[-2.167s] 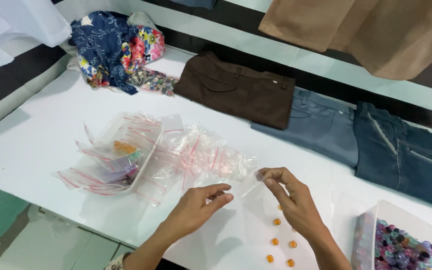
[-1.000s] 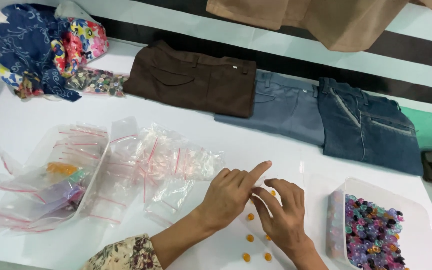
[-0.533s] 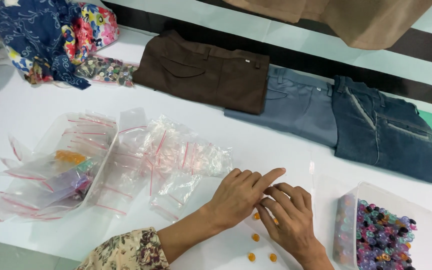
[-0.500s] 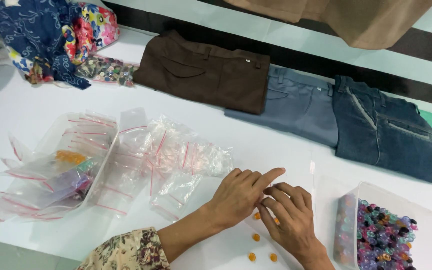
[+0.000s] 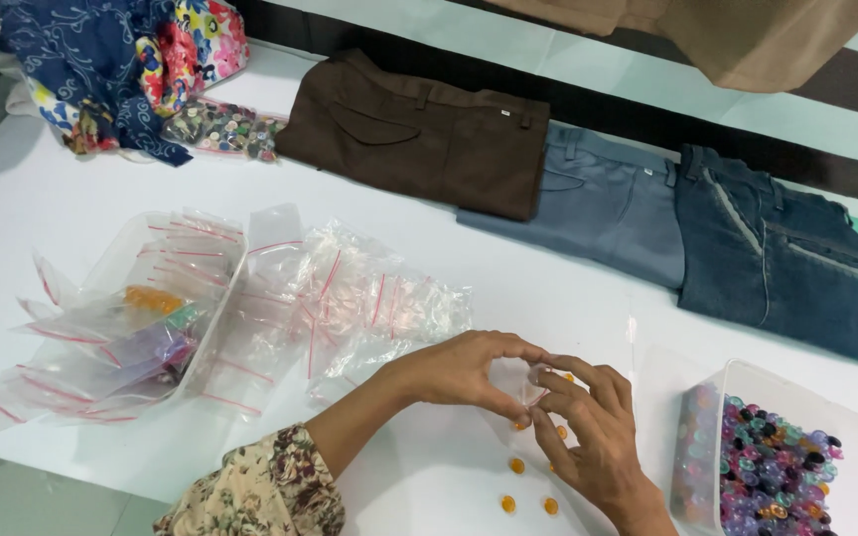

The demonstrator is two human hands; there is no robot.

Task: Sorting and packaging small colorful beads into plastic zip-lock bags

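The left hand (image 5: 464, 372) and the right hand (image 5: 588, 432) met over the white table (image 5: 548, 298), fingertips pinched together on a small clear bag (image 5: 520, 382) held between them. The left fingers curled down onto the bag from above, and the right fingers (image 5: 558, 397) closed on its other edge; whether anything lay inside the bag could not be told. Just below the fingertips, a few small orange beads (image 5: 515, 465) lay loose on the table. To the right of the right hand stood a clear box (image 5: 747, 382) of purple and mixed beads. To the left of the left fingers lay a heap of empty clear bags (image 5: 350, 298) with red strips, and past it a clear tub (image 5: 151, 298) holding more bags. Beyond the fingers, brown trousers (image 5: 429, 139) and two pairs of jeans (image 5: 707, 238) lay folded.
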